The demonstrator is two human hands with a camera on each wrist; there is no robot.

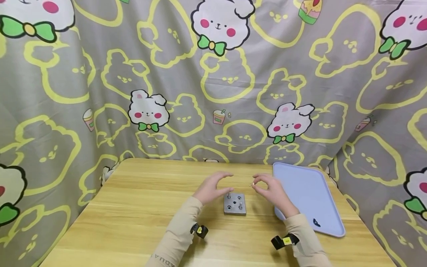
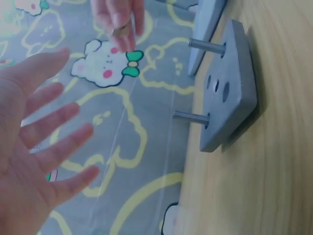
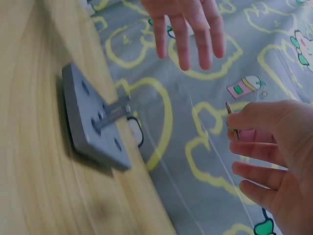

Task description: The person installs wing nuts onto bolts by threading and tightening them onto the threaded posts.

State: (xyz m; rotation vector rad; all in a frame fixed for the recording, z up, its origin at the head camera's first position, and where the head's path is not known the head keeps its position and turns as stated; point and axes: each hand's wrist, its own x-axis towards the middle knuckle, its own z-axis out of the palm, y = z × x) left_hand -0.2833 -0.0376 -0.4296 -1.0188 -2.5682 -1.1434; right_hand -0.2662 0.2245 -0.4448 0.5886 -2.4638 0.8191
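Beside a square grey metal plate (image 1: 235, 208), right hand (image 1: 274, 190) pinches small gold-coloured metal piece (image 3: 228, 107).
Left hand (image 1: 209, 190) spreads its fingers; small black object (image 1: 316, 223) (head view only) lies on light-blue rectangular tray (image 1: 301, 193).

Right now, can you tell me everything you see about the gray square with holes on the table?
The square plate is gray, thick and metallic-looking, with rounded corners. It has five holes: one in the middle and one near each corner. Two threaded rods stand upright in diagonally opposite corner holes; the other three holes look open. It lies flat on the wood-grain tabletop, left of the light blue tray. The left hand and right hand are near, but neither touches it.
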